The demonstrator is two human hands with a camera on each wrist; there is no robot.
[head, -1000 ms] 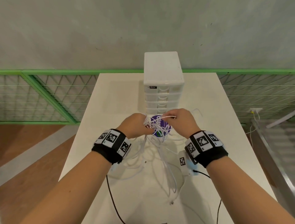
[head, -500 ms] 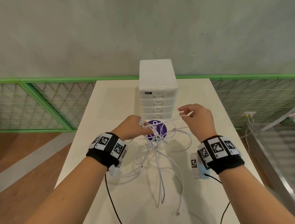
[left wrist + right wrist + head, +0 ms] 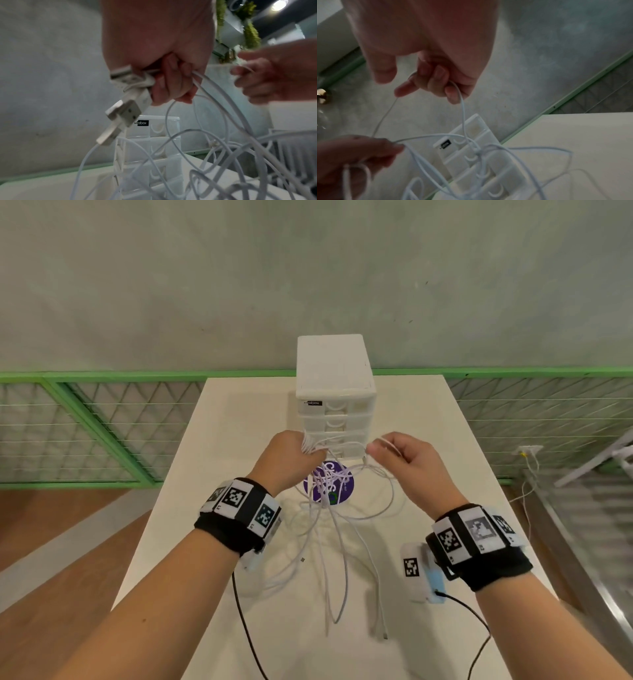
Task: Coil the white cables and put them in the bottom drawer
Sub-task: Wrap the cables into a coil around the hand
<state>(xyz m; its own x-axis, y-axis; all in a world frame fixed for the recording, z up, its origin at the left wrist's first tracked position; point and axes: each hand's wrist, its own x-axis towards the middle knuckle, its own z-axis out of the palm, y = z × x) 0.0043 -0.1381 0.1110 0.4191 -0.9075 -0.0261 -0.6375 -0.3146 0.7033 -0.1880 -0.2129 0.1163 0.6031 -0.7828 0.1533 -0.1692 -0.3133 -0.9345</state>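
Up above the white table [image 3: 239, 419], both hands work a tangle of white cables [image 3: 337, 529]. The left hand [image 3: 287, 457] is closed in a fist around a bunch of strands, and the left wrist view shows white USB plugs [image 3: 123, 112] sticking out of that fist beside the curled fingers [image 3: 168, 86]. The right hand [image 3: 411, 460] is raised just to the right, its thumb and fingers pinching a single strand; the right wrist view shows that strand looping through the curled fingers [image 3: 436, 82] and running down toward the left hand. From the two hands the loose lengths hang down in uneven loops, and their ends trail on the tabletop toward the near edge, one small connector [image 3: 385, 635] lying at the tip of a strand. Below the hands a round purple sticker [image 3: 346, 491] shows on the table, partly crossed by the cables. Just behind stands a white mini drawer unit [image 3: 334, 392] with a small black label on its top drawer; its visible drawers are shut, and the hands hide the bottom one. Each wrist wears a black band with black-and-white markers [image 3: 239, 501], and thin black wires [image 3: 246, 625] run back from them over the table.
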